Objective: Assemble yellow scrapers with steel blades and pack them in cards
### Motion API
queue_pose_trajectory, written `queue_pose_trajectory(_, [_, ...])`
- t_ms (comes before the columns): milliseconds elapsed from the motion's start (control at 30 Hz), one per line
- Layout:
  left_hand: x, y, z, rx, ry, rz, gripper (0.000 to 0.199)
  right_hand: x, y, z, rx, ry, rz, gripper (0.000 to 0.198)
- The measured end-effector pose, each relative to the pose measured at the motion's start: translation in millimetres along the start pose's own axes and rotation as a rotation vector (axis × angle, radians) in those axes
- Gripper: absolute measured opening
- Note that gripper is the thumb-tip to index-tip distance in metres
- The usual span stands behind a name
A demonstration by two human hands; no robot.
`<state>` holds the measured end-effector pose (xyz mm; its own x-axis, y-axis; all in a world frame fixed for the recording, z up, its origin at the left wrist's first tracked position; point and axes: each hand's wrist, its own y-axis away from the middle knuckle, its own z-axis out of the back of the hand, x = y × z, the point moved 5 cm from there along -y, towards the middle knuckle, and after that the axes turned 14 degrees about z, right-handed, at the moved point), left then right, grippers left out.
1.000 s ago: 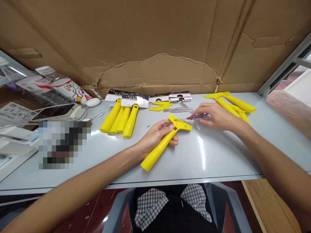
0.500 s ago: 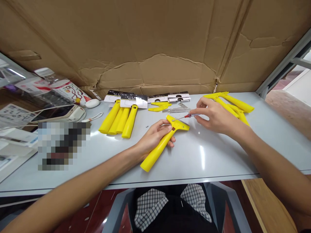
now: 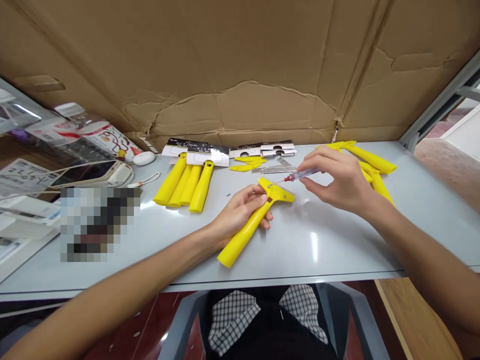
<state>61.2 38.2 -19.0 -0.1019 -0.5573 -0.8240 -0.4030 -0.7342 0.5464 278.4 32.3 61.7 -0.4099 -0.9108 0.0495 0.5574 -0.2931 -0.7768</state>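
Observation:
My left hand (image 3: pixel 247 207) is closed around the neck of a yellow scraper (image 3: pixel 242 237), its wide head pointing away from me and its hollow handle end towards me. My right hand (image 3: pixel 337 177) pinches the clear handle of a small screwdriver (image 3: pixel 305 173) with a red collar. The screwdriver's tip meets the left side of the scraper head, by a screw hole. A screw shows on the head's right side. Behind the head lie metal blades (image 3: pixel 275 169) and loose yellow plastic pieces (image 3: pixel 247 163). One tiny metal screw (image 3: pixel 228 194) rests left of my left hand.
Several yellow scrapers with cards (image 3: pixel 200 187) lie to the left. More yellow scraper bodies (image 3: pixel 375 160) are at the right. Printed cards (image 3: pixel 277 147) sit at the back by the cardboard (image 3: pixel 240 65). A phone (image 3: pixel 90 174) and a bottle (image 3: pixel 108 140) stand at far left.
My right fingers have shifted slightly back along the screwdriver, and more of its clear handle shows. The tip stays at the scraper head; my left hand keeps its hold.

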Motion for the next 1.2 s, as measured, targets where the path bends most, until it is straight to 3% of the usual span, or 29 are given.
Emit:
queue_pose_trajectory(200, [0,2,-4,0.028,-0.045,-0.057,0.025,9,-4,-7,0.05,-0.116,-0.087,0.018])
queue_pose_trajectory(367, [0,2,-4,0.058,-0.023,-0.059,0.026,10,-4,-9,0.012,-0.069,-0.099,0.017])
queue_pose_trajectory(500, [0,2,-3,0.058,-0.009,-0.035,0.025,4,1,-11,-0.116,-0.206,-0.226,0.02])
queue_pose_trajectory(633, [-1,2,-3,0.041,0.008,-0.018,0.024,-1,5,-13,-0.3,-0.425,-0.341,0.043])
queue_pose_trajectory(767, [-2,2,-2,0.036,0.008,-0.01,0.022,-6,7,-13,-0.386,-0.491,-0.394,0.052])
queue_pose_trajectory(1200, [-1,0,-1,0.045,0.051,-0.014,0.026,-4,8,-9,-0.372,-0.462,-0.423,0.044])
